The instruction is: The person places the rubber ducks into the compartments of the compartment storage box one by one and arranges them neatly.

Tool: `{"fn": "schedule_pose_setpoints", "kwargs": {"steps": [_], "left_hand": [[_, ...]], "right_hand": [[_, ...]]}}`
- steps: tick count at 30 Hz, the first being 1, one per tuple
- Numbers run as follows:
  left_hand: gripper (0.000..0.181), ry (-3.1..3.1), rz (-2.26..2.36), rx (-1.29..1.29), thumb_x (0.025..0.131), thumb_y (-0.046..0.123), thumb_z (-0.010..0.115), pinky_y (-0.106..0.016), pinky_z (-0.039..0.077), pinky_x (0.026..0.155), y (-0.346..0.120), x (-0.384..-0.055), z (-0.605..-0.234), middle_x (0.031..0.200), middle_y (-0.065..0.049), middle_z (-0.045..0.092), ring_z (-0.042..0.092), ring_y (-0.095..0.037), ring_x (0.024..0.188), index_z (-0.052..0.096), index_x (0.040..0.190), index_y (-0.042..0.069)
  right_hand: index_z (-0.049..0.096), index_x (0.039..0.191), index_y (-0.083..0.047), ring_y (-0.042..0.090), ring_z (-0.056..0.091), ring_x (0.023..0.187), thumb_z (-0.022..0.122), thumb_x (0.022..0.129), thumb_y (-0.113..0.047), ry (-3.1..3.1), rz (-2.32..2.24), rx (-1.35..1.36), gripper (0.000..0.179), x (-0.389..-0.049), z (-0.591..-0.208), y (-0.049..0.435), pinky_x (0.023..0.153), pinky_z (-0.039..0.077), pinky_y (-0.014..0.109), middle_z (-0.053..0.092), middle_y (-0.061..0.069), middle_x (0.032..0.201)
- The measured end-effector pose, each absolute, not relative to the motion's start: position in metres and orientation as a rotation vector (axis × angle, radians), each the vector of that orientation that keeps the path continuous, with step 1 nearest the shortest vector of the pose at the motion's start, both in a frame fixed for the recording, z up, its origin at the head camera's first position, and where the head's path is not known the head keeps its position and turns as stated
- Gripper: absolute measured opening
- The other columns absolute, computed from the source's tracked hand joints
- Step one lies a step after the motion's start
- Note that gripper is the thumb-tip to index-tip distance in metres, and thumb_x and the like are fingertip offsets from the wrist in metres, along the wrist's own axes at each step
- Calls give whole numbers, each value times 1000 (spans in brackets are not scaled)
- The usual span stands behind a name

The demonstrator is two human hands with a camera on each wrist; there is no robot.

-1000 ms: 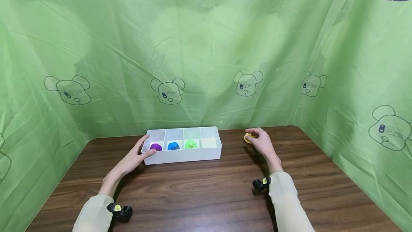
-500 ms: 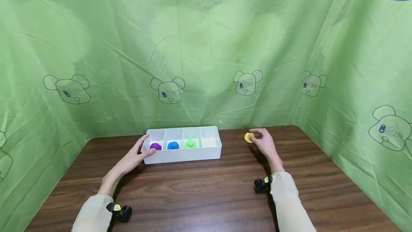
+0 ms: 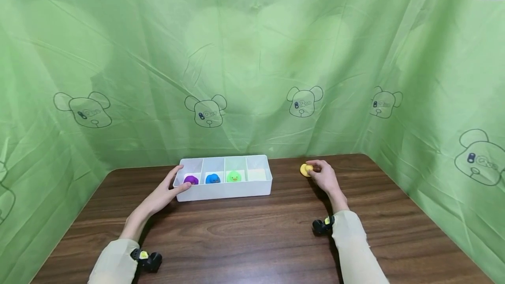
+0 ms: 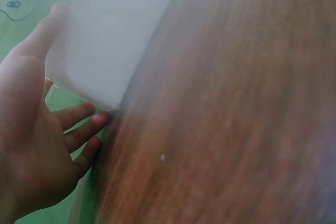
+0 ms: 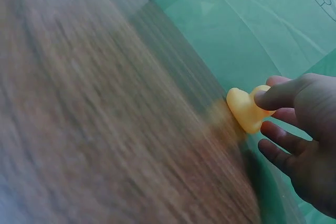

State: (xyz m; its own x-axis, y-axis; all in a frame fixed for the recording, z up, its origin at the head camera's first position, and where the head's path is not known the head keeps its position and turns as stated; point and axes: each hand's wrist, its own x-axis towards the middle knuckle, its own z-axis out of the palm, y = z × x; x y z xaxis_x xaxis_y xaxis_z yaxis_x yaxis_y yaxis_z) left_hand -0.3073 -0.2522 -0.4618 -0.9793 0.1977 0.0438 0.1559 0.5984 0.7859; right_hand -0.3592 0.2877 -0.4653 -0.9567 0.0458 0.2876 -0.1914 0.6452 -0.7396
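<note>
On the wooden table stands a white divided box (image 3: 225, 191) with compartments in a row. From the left it holds a purple rubber duck (image 3: 191, 179), a blue one (image 3: 212, 178) and a green one (image 3: 234, 176); the rightmost compartment has no duck. My left hand (image 3: 159, 195) holds the box by its left end, thumb over the front wall and fingers at the end wall. To the right of the box, my right hand (image 3: 325, 178) pinches a yellow rubber duck (image 5: 244, 109) by its head between thumb and index finger. The duck is low, at the table's surface.
The brown wooden table (image 3: 236, 240) ends at a green curtain (image 3: 252, 78) printed with bear heads, which hangs behind and along both sides. The box and the yellow duck both lie close to the table's back edge.
My right hand has shifted slightly right and turned the yellow duck, so more of its body and head shows. The left hand and the box have stayed in place.
</note>
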Motion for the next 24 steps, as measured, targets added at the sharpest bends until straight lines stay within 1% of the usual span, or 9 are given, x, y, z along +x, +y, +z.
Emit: {"fn": "schedule_pose_setpoints", "kwargs": {"steps": [5, 7, 9, 11, 14, 17, 24], "left_hand": [[86, 2764, 1355, 305, 95, 54, 58, -74, 19, 112, -253, -308, -462, 166, -20, 8, 13, -49, 149, 9, 160, 26], [86, 2766, 1355, 310, 95, 54, 58, -73, 20, 112, -253, -308, -462, 166, -20, 9, 14, -49, 149, 9, 160, 26], [86, 2768, 1352, 312, 95, 54, 59, -73, 20, 112, -253, -308, -462, 166, -20, 9, 14, -49, 149, 9, 160, 26], [86, 2768, 1353, 315, 95, 54, 59, -73, 20, 112, -253, -308, -462, 166, -20, 9, 15, -48, 149, 9, 160, 26], [86, 2768, 1355, 316, 95, 53, 59, -73, 20, 112, -253, -308, -462, 166, -20, 9, 15, -48, 149, 9, 160, 27], [86, 2766, 1359, 315, 95, 53, 59, -73, 20, 112, -254, -308, -463, 166, -20, 8, 14, -48, 149, 9, 160, 27], [86, 2764, 1354, 301, 95, 54, 58, -74, 19, 112, -254, -308, -463, 166, -20, 8, 13, -49, 149, 9, 160, 27]], "right_hand": [[66, 124, 0, 33, 63, 101, 67, 92, -3, -2581, 1254, 96, 32, -358, -465, 286, 63, 50, 20, 58, 21, 119], [66, 124, 0, 32, 63, 99, 66, 93, -3, -2578, 1253, 100, 32, -357, -464, 285, 63, 52, 22, 57, 22, 118], [66, 124, 0, 33, 64, 99, 67, 92, -3, -2567, 1234, 103, 32, -357, -462, 284, 69, 53, 26, 58, 22, 117], [66, 123, 0, 34, 65, 101, 68, 91, -3, -2557, 1209, 117, 32, -356, -460, 283, 78, 53, 32, 60, 22, 118], [67, 123, 0, 35, 65, 104, 69, 91, -4, -2535, 1182, 151, 33, -356, -456, 280, 90, 51, 41, 61, 21, 118], [67, 124, 0, 36, 65, 104, 70, 91, -4, -2521, 1191, 185, 33, -355, -451, 278, 93, 51, 46, 62, 21, 118], [67, 123, 0, 35, 66, 104, 71, 90, -5, -2502, 1229, 231, 33, -354, -441, 269, 93, 51, 44, 62, 21, 116]]}}
